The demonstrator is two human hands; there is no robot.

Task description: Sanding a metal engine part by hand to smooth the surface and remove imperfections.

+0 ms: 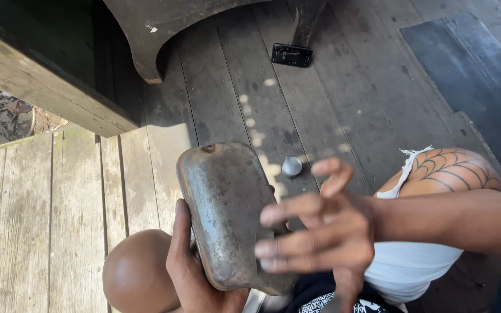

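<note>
Over the plank floor (59,220), metal tank (230,214) long axis pointing away, left hand (189,266) grip clasping its edge, right hand (320,237) fingers spread.

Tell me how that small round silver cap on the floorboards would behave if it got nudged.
The silver cap looks round and smooth, so on edge it would probably roll; lying as it does, it would more likely slide. It sits near a gap between the floorboards, where it might catch. It appears small and metallic, so likely light and rigid.

Daylight brightens the left planks — deep shade upper right — right hand (326,232) motion-blurred.
</note>
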